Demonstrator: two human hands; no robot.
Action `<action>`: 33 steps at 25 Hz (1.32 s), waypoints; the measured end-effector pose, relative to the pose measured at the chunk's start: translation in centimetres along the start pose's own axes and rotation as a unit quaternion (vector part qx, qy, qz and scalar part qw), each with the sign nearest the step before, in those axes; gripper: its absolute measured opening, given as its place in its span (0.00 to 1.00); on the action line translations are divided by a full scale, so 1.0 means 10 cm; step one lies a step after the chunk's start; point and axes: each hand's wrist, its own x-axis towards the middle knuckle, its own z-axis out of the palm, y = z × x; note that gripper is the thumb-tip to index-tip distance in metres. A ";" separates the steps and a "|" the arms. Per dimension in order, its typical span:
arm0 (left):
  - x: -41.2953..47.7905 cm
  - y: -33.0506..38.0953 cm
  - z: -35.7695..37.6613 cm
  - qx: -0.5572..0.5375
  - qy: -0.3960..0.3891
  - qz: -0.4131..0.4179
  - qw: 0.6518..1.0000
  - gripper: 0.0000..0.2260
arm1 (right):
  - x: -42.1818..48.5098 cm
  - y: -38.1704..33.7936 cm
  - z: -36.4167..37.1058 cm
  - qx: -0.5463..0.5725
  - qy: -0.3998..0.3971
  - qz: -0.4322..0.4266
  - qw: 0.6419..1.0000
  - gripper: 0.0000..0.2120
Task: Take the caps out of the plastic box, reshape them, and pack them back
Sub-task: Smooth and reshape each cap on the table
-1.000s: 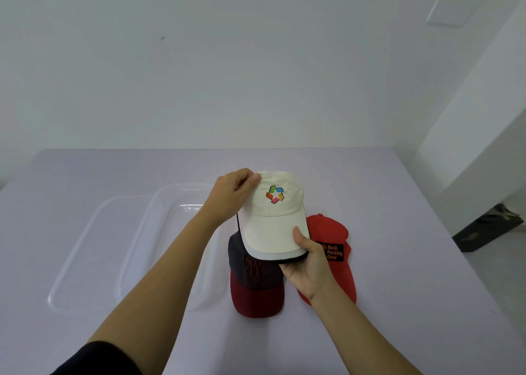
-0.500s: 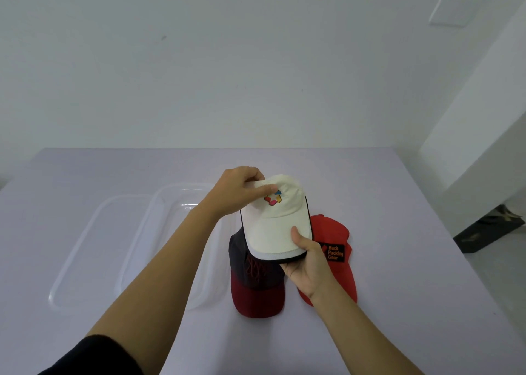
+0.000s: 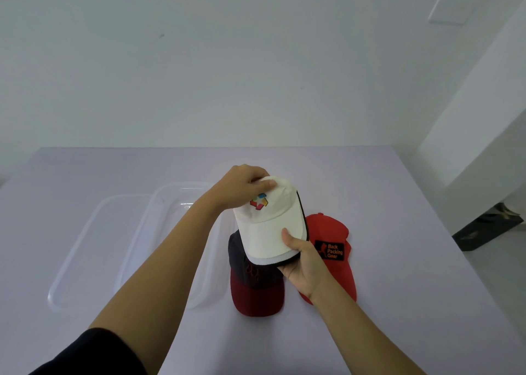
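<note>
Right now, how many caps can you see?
3. White cap held in both hands above the table; dark cap with red brim lying under it; red cap to its right. None seem hidden.

Two bare forearms enter from the lower edge. Left hand [image 3: 242,187]: no glove, ring or watch seen; wrist uncovered. Left arm bare from the wrist back to above the elbow, where a dark, near-black sleeve [image 3: 94,354] begins; its hem runs across the arm at the lower left corner. Fabric plain, no print or seam detail discernible. Right hand [image 3: 306,263]: also ungloved, thumb nail short and unpainted; wrist and forearm behind it uncovered to the frame edge. Any right sleeve lies outside the picture.
</note>
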 end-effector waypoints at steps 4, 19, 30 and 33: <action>0.02 0.01 0.00 -0.009 -0.004 -0.035 0.999 0.11 | 0.00 0.01 0.01 -0.039 -0.004 -0.014 0.999 0.16; 0.13 0.20 0.16 0.196 0.043 -0.056 0.978 0.14 | 0.02 0.12 -0.01 -0.049 0.004 -0.002 0.999 0.23; 0.09 0.03 -0.10 -0.158 0.011 -0.106 0.982 0.23 | 0.00 0.02 -0.07 0.137 -0.014 -0.022 0.990 0.31; 0.04 -0.20 -0.01 -0.260 -0.046 -0.086 0.961 0.16 | 0.02 -0.02 -0.09 0.154 -0.014 -0.020 0.988 0.25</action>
